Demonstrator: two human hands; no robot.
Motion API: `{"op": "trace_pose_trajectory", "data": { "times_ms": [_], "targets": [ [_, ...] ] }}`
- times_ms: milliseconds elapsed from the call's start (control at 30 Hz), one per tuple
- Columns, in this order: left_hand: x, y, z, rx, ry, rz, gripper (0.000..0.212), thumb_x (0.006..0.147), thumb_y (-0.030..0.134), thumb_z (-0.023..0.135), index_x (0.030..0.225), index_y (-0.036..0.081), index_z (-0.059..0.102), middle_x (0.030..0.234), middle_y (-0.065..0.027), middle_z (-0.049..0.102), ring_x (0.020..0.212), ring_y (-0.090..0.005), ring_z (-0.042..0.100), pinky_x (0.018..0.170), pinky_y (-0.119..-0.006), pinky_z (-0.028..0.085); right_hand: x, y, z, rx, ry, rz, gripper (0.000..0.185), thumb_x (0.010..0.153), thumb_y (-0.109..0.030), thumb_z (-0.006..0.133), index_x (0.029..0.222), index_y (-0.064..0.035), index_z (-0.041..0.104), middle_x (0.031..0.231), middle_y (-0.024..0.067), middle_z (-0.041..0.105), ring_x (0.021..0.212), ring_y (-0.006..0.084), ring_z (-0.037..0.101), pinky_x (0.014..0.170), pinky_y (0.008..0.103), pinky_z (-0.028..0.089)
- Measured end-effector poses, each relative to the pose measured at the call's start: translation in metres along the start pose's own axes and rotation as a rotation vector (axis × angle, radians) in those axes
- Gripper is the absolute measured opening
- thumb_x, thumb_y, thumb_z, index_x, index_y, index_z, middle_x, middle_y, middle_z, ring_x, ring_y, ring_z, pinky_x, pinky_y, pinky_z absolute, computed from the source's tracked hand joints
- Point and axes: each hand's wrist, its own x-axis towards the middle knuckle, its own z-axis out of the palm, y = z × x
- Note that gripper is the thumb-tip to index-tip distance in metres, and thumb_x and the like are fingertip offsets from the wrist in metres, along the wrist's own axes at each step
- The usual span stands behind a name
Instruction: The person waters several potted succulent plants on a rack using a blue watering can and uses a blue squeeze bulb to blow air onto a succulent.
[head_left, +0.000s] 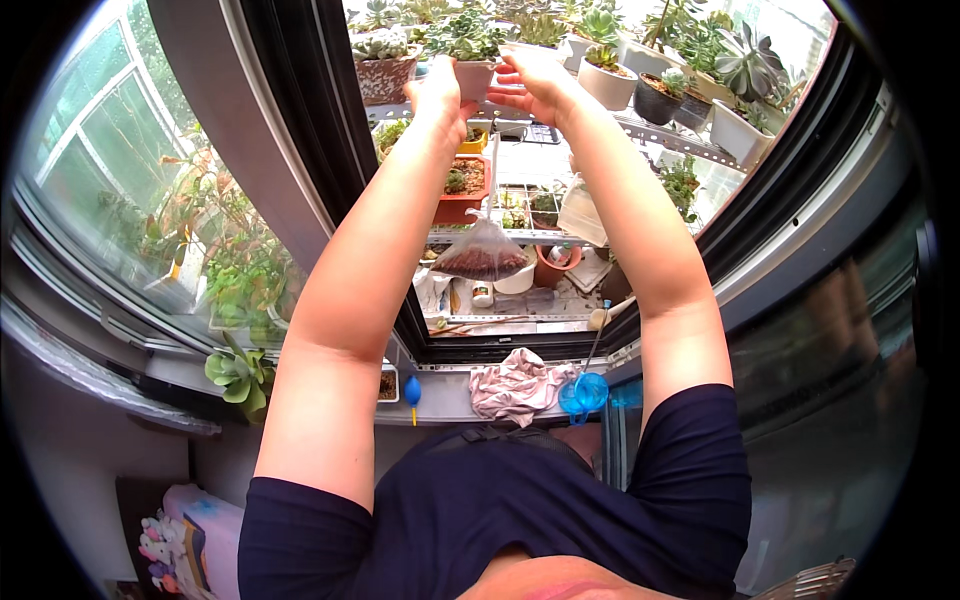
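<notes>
Both arms reach through an open window to an upper shelf of potted succulents. My left hand (439, 97) holds a pale plant pot (474, 79) at its left side. A rosette succulent (466, 36) with grey-green leaves fills the top of that pot. Beside the pot's right side is my right hand (541, 86), its fingers apart and their tips close to the wall. Whether those fingertips touch it, I cannot tell. Left of my left hand stands a mottled brown pot (384, 77) of succulents. A round cream pot (607, 84) stands to the right of my right hand.
A clear plastic bag (481, 251) of reddish-brown material hangs below my hands. Behind it are a terracotta-coloured planter (466, 184) and wire shelving. On the sill lie a crumpled pink cloth (517, 386), a blue bulb blower (412, 391) and a blue plastic vessel (585, 395).
</notes>
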Motion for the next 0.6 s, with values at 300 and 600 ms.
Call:
{"op": "trace_pose_trajectory", "data": {
  "times_ms": [300, 600],
  "targets": [
    [-0.005, 0.004, -0.015, 0.052, -0.175, 0.042, 0.058, 0.085, 0.029, 0.059, 0.122, 0.006, 0.022, 0.111, -0.0186, 0.049, 0.090, -0.0259, 0.055, 0.074, -0.043, 0.049, -0.011, -0.016, 0.001, 0.015, -0.115, 0.037, 0.023, 0.088, -0.017, 0.061, 0.103, -0.0002, 0.058, 0.105, 0.0167, 0.058, 0.097, 0.0265, 0.060, 0.089, 0.0373, 0.053],
    [-0.103, 0.023, -0.056, 0.058, -0.342, -0.140, 0.048, 0.083, 0.017, 0.066, 0.117, -0.005, 0.040, 0.108, -0.0259, 0.045, 0.103, -0.0352, 0.052, 0.093, -0.040, 0.050, -0.084, -0.033, -0.035, 0.001, -0.157, 0.072, 0.031, 0.093, -0.021, 0.053, 0.108, 0.0068, 0.053, 0.112, 0.0244, 0.056, 0.104, 0.0355, 0.058, 0.095, 0.0438, 0.049]
  ]
}}
